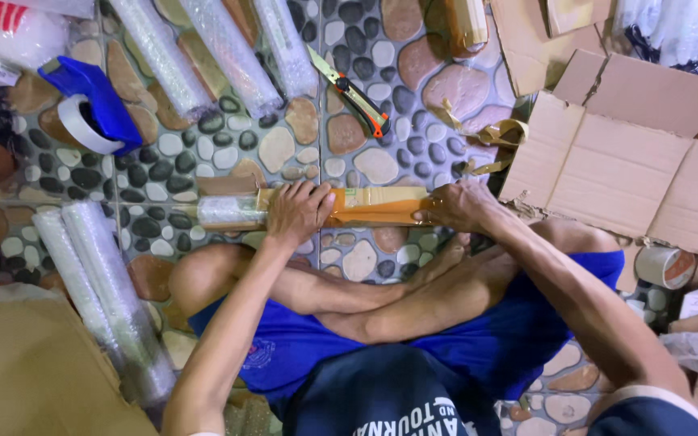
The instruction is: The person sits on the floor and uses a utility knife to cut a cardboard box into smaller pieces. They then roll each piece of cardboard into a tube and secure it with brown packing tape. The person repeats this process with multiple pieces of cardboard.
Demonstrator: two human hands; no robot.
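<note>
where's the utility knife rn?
Head view, top centre: the utility knife lies on the pebble floor, just right of the bubble-wrapped rolls, beyond the long parcel.

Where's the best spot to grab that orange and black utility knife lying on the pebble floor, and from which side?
Take the utility knife by its orange-and-black handle end, nearest the person, probably coming from above with fingers across its narrow width. It lies flat and diagonal, blade end pointing away toward the bubble-wrapped rolls, so the handle end is likely the safer approach.
</note>
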